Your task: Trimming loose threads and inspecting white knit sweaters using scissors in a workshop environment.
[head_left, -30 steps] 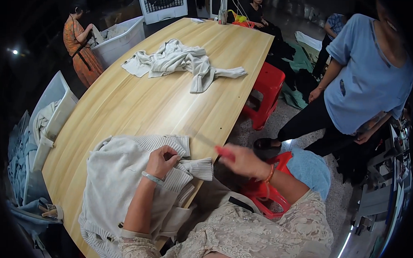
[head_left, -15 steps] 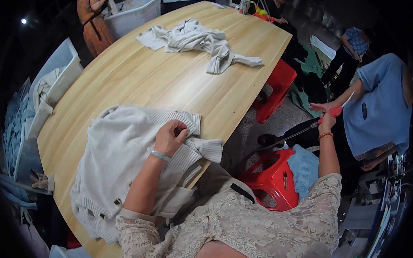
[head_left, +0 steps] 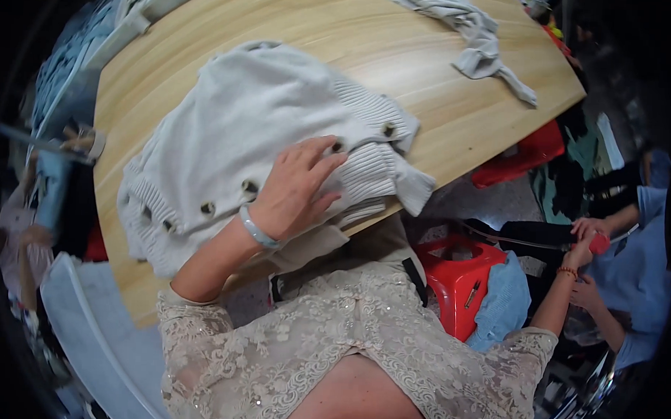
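Resting on the pale sweater (head_left: 258,107), the left hand (head_left: 296,186) lies palm down with its fingers loose and slightly apart, gripping nothing that shows; the forefinger reaches just beside a dark button (head_left: 338,146). The sweater is spread on the near part of the wooden table (head_left: 179,45), its ribbed edge and one cuff by the table's right-hand edge. Out to the right, the right hand (head_left: 580,252) has its fingers closed around a red-handled tool (head_left: 599,244), from which a thin hose (head_left: 519,241) runs back to the left. Close against it is a hand (head_left: 588,226) of another person in a blue shirt (head_left: 629,275); whether that hand grips the tool, I cannot tell. Between table and tool stands a red stool (head_left: 457,271) with a blue knit (head_left: 502,302) over its side. Another pale garment (head_left: 478,44) lies across the table's far side.
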